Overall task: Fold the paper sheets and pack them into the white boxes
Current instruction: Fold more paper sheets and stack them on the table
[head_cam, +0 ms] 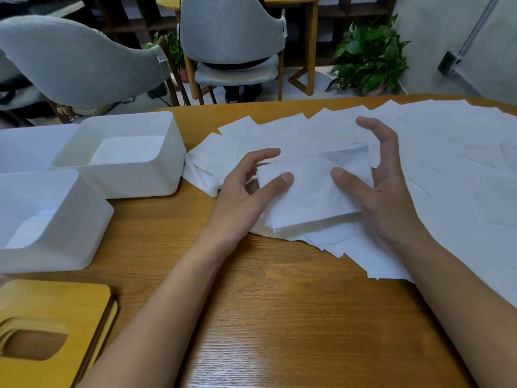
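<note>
Head view: folded white paper stack (310, 197), my left hand (243, 191) pinching it, my right hand (391, 197) spread, thumb pressing; seemingly mid-fold, crease needs flattening next

Wooden lids (50, 326) lie near left on the desk (279, 317); beyond it, a left chair (78, 60), a middle chair (232, 29), a plant (369, 54) far right.

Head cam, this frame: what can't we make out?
All head view.
Sheet count in the folded stack: layered edges too fine to count.
Whether the left hand grips under it: paper hides the lower fingers.
Far-left white box: cut by the left edge, contents unclear.
Near white box: white patch inside, paper or bare floor unclear.
Loose sheets: run off the right edge.
Wooden lids: cut by the bottom-left corner.
</note>
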`<state>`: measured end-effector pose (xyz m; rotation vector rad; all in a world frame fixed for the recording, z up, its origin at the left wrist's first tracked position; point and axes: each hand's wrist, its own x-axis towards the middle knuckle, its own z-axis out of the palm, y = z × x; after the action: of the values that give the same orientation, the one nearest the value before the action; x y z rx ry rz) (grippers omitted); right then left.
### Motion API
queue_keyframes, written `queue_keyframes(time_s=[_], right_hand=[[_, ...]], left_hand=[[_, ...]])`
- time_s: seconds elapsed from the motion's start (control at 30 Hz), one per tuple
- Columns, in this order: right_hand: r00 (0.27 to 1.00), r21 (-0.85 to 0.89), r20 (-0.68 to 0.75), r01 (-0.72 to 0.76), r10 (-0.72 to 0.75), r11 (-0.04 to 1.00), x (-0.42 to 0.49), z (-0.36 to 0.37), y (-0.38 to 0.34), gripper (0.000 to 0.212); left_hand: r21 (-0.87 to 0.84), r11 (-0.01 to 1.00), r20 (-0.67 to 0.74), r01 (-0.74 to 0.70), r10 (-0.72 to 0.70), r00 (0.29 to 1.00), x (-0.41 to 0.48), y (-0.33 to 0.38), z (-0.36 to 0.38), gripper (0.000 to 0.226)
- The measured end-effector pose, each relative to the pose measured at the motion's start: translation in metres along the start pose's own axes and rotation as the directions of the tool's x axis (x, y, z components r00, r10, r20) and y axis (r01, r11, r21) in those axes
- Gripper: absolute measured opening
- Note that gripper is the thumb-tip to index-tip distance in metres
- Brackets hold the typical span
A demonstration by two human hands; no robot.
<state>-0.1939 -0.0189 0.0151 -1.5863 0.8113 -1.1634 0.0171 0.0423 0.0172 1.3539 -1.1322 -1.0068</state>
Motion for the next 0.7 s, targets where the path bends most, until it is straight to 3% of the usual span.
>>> queue_keyframes(time_s=[0.1, 0.23, 0.37, 0.47, 0.6, 0.7], right_hand=[[0.999, -0.067, 0.041, 0.01, -0.007, 0.998, 0.0, -0.002, 0.001, 0.059], [0.984, -0.204, 0.164, -0.036, 0.07, 0.978, -0.001, -0.003, 0.0, 0.024], [0.99, -0.239, -0.071, -0.139, 0.125, 0.961, 0.001, -0.004, 0.007, 0.032], [0.973, -0.235, -0.179, -0.184, 0.143, 0.954, 0.002, -0.006, 0.012, 0.032], [0.969, -0.259, -0.189, -0.206, 0.16, 0.944, 0.002, -0.006, 0.014, 0.033], [0.964, -0.243, -0.195, -0.226, 0.181, 0.943, 0.003, -0.007, 0.014, 0.033]], left_hand=[[-0.019, 1.0, -0.01, -0.023, 0.023, 1.0, -0.002, 0.002, 0.002, 0.041], [0.059, 0.996, -0.073, -0.069, 0.073, 0.995, 0.002, -0.006, 0.001, 0.041], [0.419, 0.898, -0.21, -0.132, 0.237, 0.949, 0.011, -0.016, -0.015, 0.039], [0.627, 0.777, -0.144, -0.059, 0.189, 0.971, 0.014, -0.023, -0.023, 0.055], [0.65, 0.758, -0.079, -0.042, 0.123, 0.989, 0.015, -0.026, -0.022, 0.058], [0.598, 0.801, -0.162, -0.027, 0.154, 0.975, 0.016, -0.025, -0.021, 0.05]])
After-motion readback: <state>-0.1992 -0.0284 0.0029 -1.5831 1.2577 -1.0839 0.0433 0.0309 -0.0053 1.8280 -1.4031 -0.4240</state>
